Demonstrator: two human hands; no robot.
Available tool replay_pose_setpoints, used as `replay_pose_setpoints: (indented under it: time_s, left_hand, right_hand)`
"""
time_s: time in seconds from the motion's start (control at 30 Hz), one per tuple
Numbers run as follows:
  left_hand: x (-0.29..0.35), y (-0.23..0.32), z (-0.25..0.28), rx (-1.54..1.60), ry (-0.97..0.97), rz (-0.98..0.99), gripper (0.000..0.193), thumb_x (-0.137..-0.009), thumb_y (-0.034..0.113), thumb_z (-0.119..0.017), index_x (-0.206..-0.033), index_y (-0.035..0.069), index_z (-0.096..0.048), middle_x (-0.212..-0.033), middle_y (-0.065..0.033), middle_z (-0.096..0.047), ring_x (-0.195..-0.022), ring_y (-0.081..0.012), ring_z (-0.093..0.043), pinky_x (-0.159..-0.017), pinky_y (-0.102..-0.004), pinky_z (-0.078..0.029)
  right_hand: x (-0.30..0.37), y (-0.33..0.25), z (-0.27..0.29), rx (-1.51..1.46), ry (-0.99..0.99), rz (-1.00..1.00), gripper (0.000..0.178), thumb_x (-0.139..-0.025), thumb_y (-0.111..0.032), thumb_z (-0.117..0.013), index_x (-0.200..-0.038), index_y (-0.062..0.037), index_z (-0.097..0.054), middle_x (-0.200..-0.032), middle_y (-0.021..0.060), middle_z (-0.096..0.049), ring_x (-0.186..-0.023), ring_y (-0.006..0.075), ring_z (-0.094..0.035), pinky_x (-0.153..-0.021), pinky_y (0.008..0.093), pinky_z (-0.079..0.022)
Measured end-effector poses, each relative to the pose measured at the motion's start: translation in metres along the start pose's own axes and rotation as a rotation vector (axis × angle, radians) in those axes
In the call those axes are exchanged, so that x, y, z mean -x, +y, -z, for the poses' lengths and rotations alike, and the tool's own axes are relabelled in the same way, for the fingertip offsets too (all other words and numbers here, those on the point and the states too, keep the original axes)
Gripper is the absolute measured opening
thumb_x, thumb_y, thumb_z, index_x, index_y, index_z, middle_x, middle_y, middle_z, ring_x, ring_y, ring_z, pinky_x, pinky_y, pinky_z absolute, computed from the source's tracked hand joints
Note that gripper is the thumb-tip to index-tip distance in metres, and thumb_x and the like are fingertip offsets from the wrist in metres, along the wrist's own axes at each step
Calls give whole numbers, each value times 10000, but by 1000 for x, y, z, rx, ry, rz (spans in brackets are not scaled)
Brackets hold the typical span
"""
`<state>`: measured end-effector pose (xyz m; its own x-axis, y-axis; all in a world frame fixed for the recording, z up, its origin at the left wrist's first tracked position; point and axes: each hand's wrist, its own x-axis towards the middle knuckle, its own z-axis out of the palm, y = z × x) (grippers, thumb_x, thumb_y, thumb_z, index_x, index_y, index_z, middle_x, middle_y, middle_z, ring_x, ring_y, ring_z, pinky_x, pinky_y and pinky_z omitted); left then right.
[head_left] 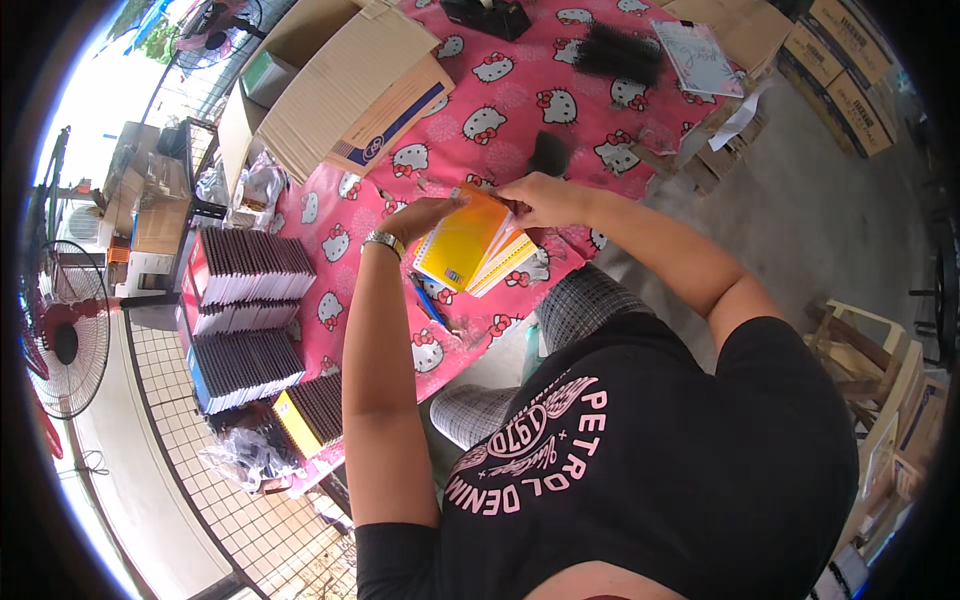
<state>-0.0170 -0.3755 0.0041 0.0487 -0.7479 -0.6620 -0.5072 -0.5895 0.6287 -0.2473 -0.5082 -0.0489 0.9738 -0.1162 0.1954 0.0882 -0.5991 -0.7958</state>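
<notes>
A yellow notebook (447, 255) with an orange see-through sheet (484, 222) over part of it lies tilted at the near side of the table. The fingers of my left hand (422, 218) close on its upper left edge. At its upper right corner my right hand (545, 201) is closed in a pinch; the fingertips are partly hidden. Beneath and to the right, more yellow-and-white pages or covers (508, 262) fan out. A blue pen (428, 300) lies just left of the notebook, near the table edge. Beyond my right hand sits a small dark block (548, 155).
Stacks of black-spiral notebooks (255, 268) line the table's left side. An open cardboard box (350, 90) stands at the far left. Black bristly strips, likely binding coils (618, 54), and a printed pad (697, 58) lie at the far right on the pink tablecloth (480, 95).
</notes>
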Motion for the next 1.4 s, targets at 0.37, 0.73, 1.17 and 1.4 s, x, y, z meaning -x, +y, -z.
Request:
replay_pose_setpoints:
  time_s: [0.37, 0.73, 1.17, 1.4]
  left_hand:
    - [-1, 2, -8, 221, 12, 88, 587, -909, 433, -630, -1271, -26, -583, -1214, -142, -667, -1096, -223, -635, -980, -345, -456]
    - [65, -35, -22, 1167, 519, -208, 428, -952, 338, -638, -1233, 22, -572, -1088, -95, -689, -935, -233, -699, -778, -360, -570]
    - [68, -155, -176, -172, 1607, 247, 469, -919, 418, -647, -1106, -8, -589, -989, -216, -597, -950, -409, -588, -855, -469, -471]
    - [97, -201, -131, 35, 1214, 381, 348, -785, 299, -708, -837, -44, -680, -704, -213, -682, -620, -306, -690, -638, -431, -540]
  right_hand:
    - [-4, 5, 2, 57, -102, -71, 842, -701, -178, -826, -1423, -13, -425, -1142, 204, -634, -992, 334, -669, -845, 409, -544]
    - [7, -68, -33, -551, 419, -438, 951, -818, -395, -796, -1526, -80, -245, -1293, 205, -522, -1046, 244, -577, -883, 404, -507]
    - [-34, -52, -12, -519, 91, -627, 961, -780, -304, -786, -1500, 37, -248, -1370, 255, -504, -1247, 317, -537, -1050, 391, -423]
    - [-45, -110, -3, 484, -60, -357, 845, -793, -396, -747, -1435, 6, -373, -1276, 262, -595, -1071, 398, -643, -885, 482, -534]
